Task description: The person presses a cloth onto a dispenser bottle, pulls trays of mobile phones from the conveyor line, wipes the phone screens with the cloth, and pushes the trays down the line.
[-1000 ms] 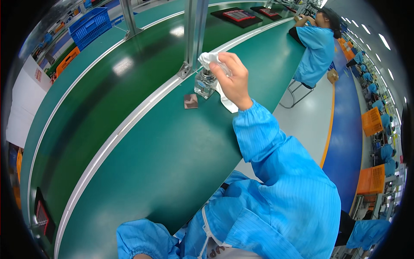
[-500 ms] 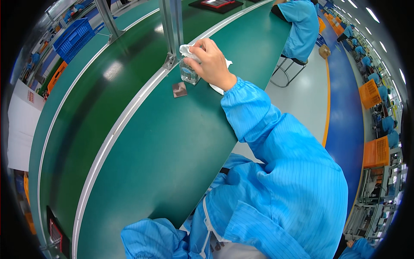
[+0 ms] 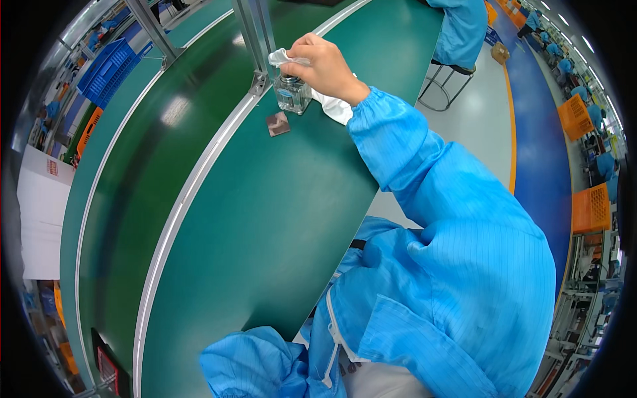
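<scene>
My right hand (image 3: 325, 66) is closed in a pinch on a crumpled white cloth (image 3: 280, 58), with the arm stretched out to the far part of the green bench. Just below the fingers stands a small clear glass bottle (image 3: 292, 98), its neck partly in view. A small square brownish plate (image 3: 278, 124) with a shiny surface lies flat on the near side of the bottle. Another white cloth (image 3: 334, 107) rests under and beside my right wrist. Of my left arm only the blue sleeve (image 3: 255, 365) shows at the lower edge; the left hand is hidden.
A metal post (image 3: 255, 40) rises behind the bottle from the pale rail along the bench (image 3: 232, 219). Beyond that rail runs a dark green belt (image 3: 142, 179). A person in blue (image 3: 461, 30) sits on a stool at the far right. A red-edged dark item (image 3: 106, 368) lies lower left.
The whole view has shifted slightly. My right hand, still gripping the cloth, has risen a little relative to the bottle, so more of the bottle's neck shows.
</scene>
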Demonstrator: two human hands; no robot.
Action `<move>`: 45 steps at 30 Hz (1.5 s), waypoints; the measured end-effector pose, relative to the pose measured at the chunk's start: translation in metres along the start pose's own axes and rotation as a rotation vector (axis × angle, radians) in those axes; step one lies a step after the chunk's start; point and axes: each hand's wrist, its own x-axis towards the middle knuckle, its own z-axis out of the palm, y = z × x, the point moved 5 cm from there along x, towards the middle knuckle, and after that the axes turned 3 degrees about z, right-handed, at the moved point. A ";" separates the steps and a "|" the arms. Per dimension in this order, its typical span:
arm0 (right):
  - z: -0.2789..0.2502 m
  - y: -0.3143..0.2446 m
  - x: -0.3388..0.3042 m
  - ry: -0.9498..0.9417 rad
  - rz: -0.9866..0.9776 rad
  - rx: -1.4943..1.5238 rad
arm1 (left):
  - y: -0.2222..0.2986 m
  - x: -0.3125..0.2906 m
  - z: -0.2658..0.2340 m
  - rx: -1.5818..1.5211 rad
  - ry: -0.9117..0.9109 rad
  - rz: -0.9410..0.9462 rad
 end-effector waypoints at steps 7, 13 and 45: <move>-0.017 -0.005 0.006 0.125 -0.017 0.032 | 0.007 -0.010 0.017 -0.068 -0.017 0.010; -0.001 0.000 -0.003 -0.007 0.004 0.012 | 0.010 -0.022 0.041 -0.098 0.031 0.043; 0.005 -0.015 0.000 -0.034 -0.162 -0.340 | -0.023 -0.071 0.132 -0.465 0.133 0.526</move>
